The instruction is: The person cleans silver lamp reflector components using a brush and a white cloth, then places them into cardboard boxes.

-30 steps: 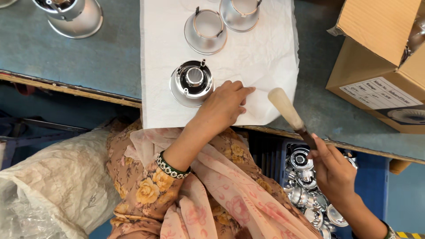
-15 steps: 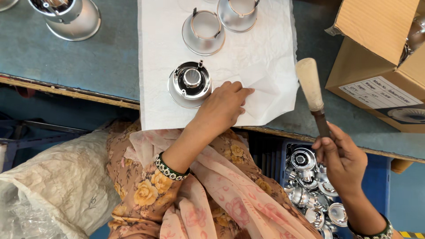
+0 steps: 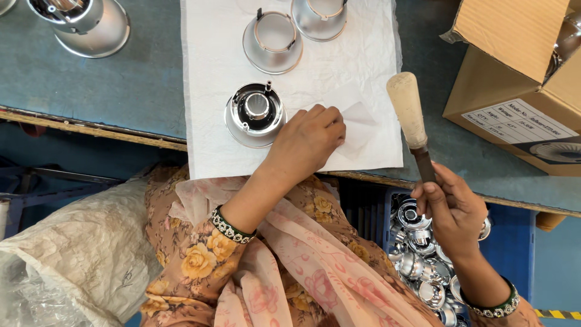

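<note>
Head view, looking straight down. Left hand (image 3: 308, 140) sits centre frame on the white cloth (image 3: 206, 91), fingers (image 3: 331, 116) curled loosely, tips pressing a small thin translucent sheet (image 3: 358, 121) flat against the cloth; not a closed grasp as far as I can tell. Just left of that hand, touching or nearly touching the thumb side: a shiny metal lamp cup (image 3: 255, 114), open side up, socket part visible in its middle, standing on the cloth.

Right hand (image 3: 452, 209) is lower right, off the worktop (image 3: 121, 85) edge, fingers clenched around the dark handle of a brush (image 3: 413, 121). Brush points up and slightly left, pale rounded head over the right edge of the cloth, near the sheet but apart from it.

Upper part of frame: two more metal cups (image 3: 272, 42) on the cloth, flared side down, the second one (image 3: 319, 18) cut by the top edge. Another bigger cup (image 3: 85, 24) upper left on the bare blue-grey worktop, well apart from the cloth.

Right edge: open cardboard box (image 3: 514, 79) on the worktop, label on its side, shiny part inside barely visible.

Lower right, under the right hand: blue crate (image 3: 508, 242) full of small shiny metal parts (image 3: 417, 266). Lower left: crumpled pale sack (image 3: 66, 260). Both wrists wear green beaded bangles.
</note>
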